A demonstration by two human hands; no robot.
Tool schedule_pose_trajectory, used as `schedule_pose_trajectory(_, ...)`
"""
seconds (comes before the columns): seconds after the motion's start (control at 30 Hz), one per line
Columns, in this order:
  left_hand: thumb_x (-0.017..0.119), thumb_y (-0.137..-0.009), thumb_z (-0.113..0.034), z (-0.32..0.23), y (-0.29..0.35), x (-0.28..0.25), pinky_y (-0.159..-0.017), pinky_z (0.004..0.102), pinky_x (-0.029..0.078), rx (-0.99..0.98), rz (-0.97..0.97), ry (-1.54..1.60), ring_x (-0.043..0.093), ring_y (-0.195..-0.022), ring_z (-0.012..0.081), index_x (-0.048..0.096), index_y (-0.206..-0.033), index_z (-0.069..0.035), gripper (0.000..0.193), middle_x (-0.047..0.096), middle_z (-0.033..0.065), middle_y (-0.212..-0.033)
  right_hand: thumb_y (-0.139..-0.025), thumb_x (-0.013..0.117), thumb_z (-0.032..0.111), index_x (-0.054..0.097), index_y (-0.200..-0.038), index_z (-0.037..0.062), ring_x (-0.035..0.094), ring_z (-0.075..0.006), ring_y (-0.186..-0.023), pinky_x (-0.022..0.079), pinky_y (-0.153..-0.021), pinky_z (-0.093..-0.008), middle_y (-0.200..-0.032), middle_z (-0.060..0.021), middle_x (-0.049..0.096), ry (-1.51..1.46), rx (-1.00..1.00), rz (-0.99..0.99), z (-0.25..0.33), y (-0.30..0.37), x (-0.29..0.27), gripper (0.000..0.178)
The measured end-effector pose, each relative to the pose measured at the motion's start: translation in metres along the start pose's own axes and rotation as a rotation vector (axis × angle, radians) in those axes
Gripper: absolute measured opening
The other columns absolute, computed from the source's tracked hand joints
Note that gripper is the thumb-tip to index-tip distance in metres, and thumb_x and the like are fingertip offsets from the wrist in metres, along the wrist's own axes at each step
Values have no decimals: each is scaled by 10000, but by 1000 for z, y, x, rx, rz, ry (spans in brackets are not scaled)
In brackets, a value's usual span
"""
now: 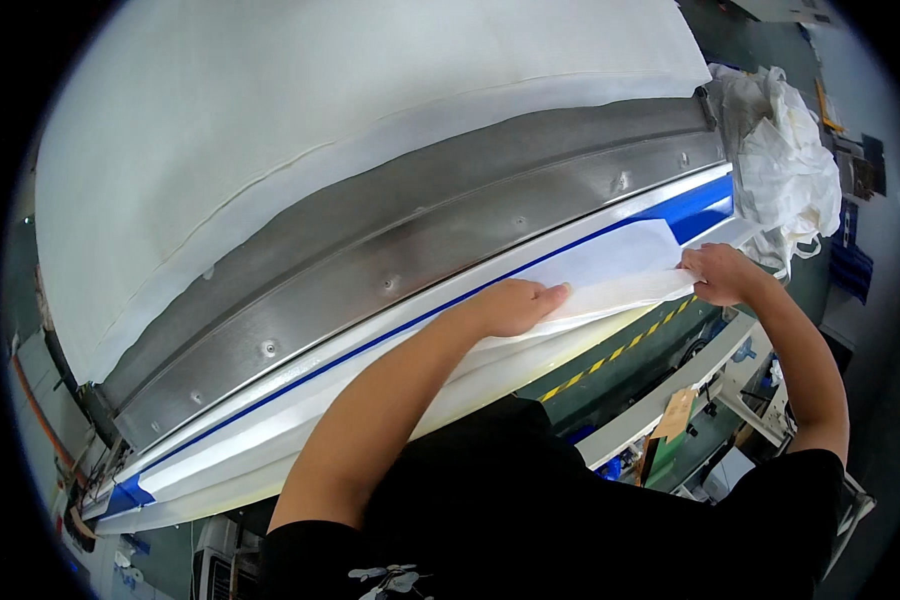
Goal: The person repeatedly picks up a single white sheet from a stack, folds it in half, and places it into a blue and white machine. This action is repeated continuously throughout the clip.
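A long strip of white cloth [610,262] lies along the white-and-blue front ledge [705,205] of a large metal machine. My right hand [722,274] is closed on the cloth's edge near its right end, the fingertips partly turned out of sight. Farther left along the same strip, my left hand [515,306] pinches the cloth, its thumb on top and its other fingers hidden beneath. Between the hands the cloth's near edge is drawn fairly taut and folded. The rest of the strip trails off to the lower left.
Beyond the ledge runs a grey metal bed [410,235] with round fasteners, and a wide white sheet [350,80] covers the area behind it. White plastic bags [785,160] are heaped at the right. A light-coloured bench frame [660,395] stands near my right side, beside yellow-black floor tape [620,350].
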State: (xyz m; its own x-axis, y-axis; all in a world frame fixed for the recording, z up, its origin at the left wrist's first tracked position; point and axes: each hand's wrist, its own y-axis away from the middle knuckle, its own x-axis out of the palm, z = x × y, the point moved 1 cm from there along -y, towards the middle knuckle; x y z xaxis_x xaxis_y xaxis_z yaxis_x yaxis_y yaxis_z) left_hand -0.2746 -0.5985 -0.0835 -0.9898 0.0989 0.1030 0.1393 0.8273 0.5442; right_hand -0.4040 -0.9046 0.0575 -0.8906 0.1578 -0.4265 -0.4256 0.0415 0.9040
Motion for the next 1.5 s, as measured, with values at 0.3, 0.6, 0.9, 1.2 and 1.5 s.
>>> schedule_pose_trajectory(0.3, 492, -969, -423, 2, 75, -50, -895, 399, 483, 81, -441, -10, 627, -1023, 332, 610, -1200, -54, 452, 654, 179, -1132, -720, 729, 314, 532, -1021, 40, 630, -398, -810, 481, -710, -454, -841, -191, 653, -203, -40, -20, 32, -63, -17, 452)
schedule_pose_trajectory(0.6, 588, -943, -210, 70, 215, -75, -812, 277, 481, 15, -960, 250, 608, -926, 134, 636, -1142, -44, 264, 673, 72, -1037, -754, 808, 316, 549, -948, 59, 642, -295, -850, 490, -740, -352, -896, -111, 648, -346, -136, -413, 101, -108, -30, 413)
schedule_pose_trajectory(0.9, 620, -905, -142, 81, 243, -14, -795, 312, 500, 88, -1031, 90, 650, -888, 212, 649, -1061, -32, 194, 679, 108, -983, -745, 833, 221, 452, -941, 55, 579, -113, -769, 503, -687, -273, -889, -77, 616, -946, -97, -300, 252, -123, 30, 459)
schedule_pose_trajectory(1.2, 765, -733, -202, 91, 277, 0, -985, 426, 419, 132, -760, -356, 529, -1176, 319, 566, -1237, -109, 550, 567, 126, -1253, -754, 816, 145, 408, -878, 64, 535, -152, -714, 469, -671, -291, -830, -60, 564, -884, -601, -513, 380, -114, 40, 434)
schedule_pose_trajectory(1.5, 832, -657, -308, 125, 322, -1, -924, 412, 435, -253, -678, -389, 573, -1065, 298, 633, -1101, -87, 535, 611, 100, -1081, -773, 789, 203, 458, -925, 44, 601, -241, -697, 478, -641, -347, -783, -111, 586, -892, -680, -453, 444, -124, 44, 397)
